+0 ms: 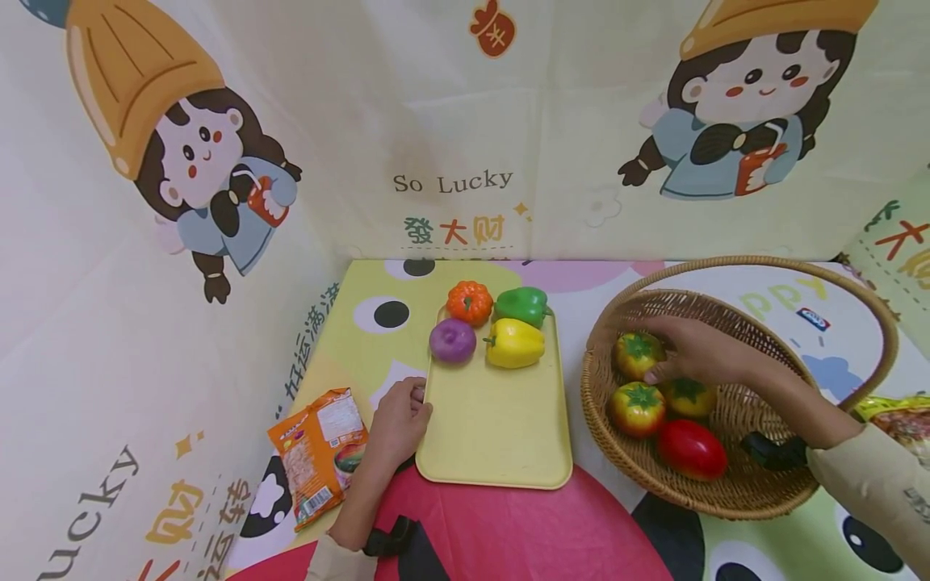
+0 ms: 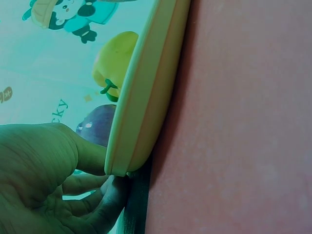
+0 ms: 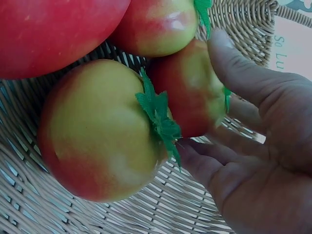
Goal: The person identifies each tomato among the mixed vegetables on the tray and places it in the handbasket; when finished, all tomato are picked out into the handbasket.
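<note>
My left hand (image 1: pixel 400 420) pinches the left rim of a pale yellow tray (image 1: pixel 494 428), thumb at the rim and fingers bent by its underside. On the tray's far half are an orange pumpkin (image 1: pixel 469 303), a green pepper (image 1: pixel 521 307), a yellow pepper (image 1: pixel 514 343) and a purple, onion-like vegetable (image 1: pixel 452 341). Inside a wicker basket (image 1: pixel 592 411), my right hand (image 1: pixel 697 351) has thumb and fingers around a red-yellow tomato (image 3: pixel 185 92) with a green leafy top. Two similar tomatoes, one in front (image 3: pixel 97 136), and a smooth red fruit (image 1: pixel 692 450) lie beside it.
An orange snack packet (image 1: pixel 320 456) lies left of the tray, near my left forearm. The basket's tall handle (image 1: pixel 890 323) arches over its far side. At the right edge a colourful packet (image 1: pixel 901 420) is partly behind my sleeve. Printed cloth walls stand behind and left.
</note>
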{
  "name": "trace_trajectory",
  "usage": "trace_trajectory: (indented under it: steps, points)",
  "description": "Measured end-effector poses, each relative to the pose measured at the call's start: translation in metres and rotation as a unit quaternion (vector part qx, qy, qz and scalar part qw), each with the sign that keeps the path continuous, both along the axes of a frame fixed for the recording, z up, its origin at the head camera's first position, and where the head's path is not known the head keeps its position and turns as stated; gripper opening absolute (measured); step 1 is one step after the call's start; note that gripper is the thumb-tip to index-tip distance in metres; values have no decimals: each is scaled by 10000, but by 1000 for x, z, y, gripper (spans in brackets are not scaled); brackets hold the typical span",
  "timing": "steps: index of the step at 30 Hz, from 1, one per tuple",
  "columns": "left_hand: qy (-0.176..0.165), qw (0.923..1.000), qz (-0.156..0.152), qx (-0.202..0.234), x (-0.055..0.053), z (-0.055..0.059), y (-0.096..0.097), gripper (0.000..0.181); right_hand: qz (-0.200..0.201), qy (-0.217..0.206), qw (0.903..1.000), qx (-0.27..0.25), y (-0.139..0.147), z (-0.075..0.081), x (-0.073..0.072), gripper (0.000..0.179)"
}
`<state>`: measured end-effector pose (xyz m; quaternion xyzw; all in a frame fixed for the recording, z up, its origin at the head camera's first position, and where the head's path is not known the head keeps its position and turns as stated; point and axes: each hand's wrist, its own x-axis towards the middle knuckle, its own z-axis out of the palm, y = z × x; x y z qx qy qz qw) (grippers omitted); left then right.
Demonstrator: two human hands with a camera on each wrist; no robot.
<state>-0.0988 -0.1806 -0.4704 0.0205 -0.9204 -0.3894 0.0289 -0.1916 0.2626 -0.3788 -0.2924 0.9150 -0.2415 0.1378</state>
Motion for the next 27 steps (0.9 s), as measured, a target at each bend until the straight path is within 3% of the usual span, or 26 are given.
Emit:
trace_trajectory:
  steps: [15,21,27]
  points:
    - [145,9996,-23,-261,-8,-3,-2,31,-291,331,9990,-76,-2,21,13,73]
    - [169,9989,-113,-427,-5,-7,-3,33,-450,624,9964,-356,6,36,39,71]
    - [393,9944,-223,-956,1,0,-5,39,-1090,951,9894,-101,24,52,77,75]
